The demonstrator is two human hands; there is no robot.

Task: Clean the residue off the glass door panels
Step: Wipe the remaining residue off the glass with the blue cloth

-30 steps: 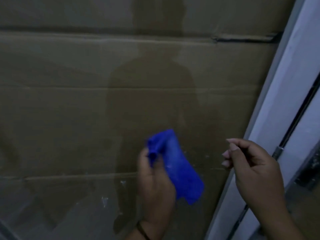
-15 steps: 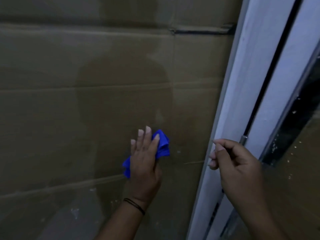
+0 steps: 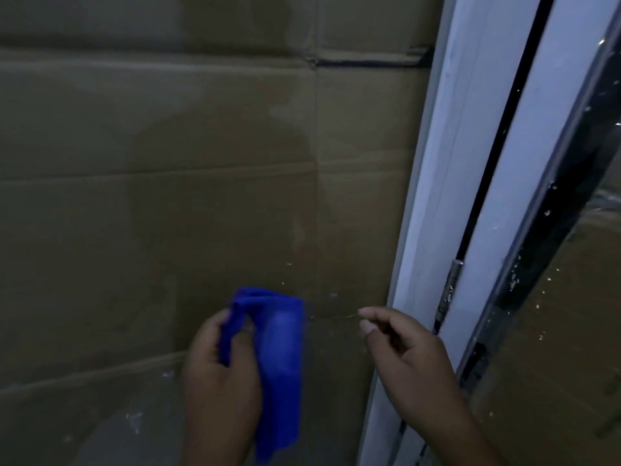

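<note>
My left hand (image 3: pixel 218 375) grips a blue cloth (image 3: pixel 279 358), thumb and curled fingers bunching its upper end while the rest hangs down in front of the glass door panel (image 3: pixel 201 196). My right hand (image 3: pixel 406 358) has its fingers curled in, thumb and forefinger pinched together as if around something thin; whether it is a small scraper blade I cannot tell in this dim light. Its fingertips (image 3: pixel 364 312) sit at the glass, just left of the white door frame (image 3: pixel 437 196).

To do this step well, I judge I should work the pinched fingertips flat along the short pale streak of residue (image 3: pixel 336 317) between my two hands, lifting it without scratching, then follow at once with the cloth spread wide, not bunched, so the loosened bits come away instead of smearing. Short strokes toward the frame look safest, since specks gather there.

The panel stands upright before me, with brown cardboard (image 3: pixel 134 112) showing through it. It looks hazy, with faint cloudy patches across the middle and pale flecks low on the left and near the streak. The second panel (image 3: pixel 571 314) at far right, beyond the dark strip (image 3: pixel 537 230) beside the frame, carries many more white specks and looks untouched.
</note>
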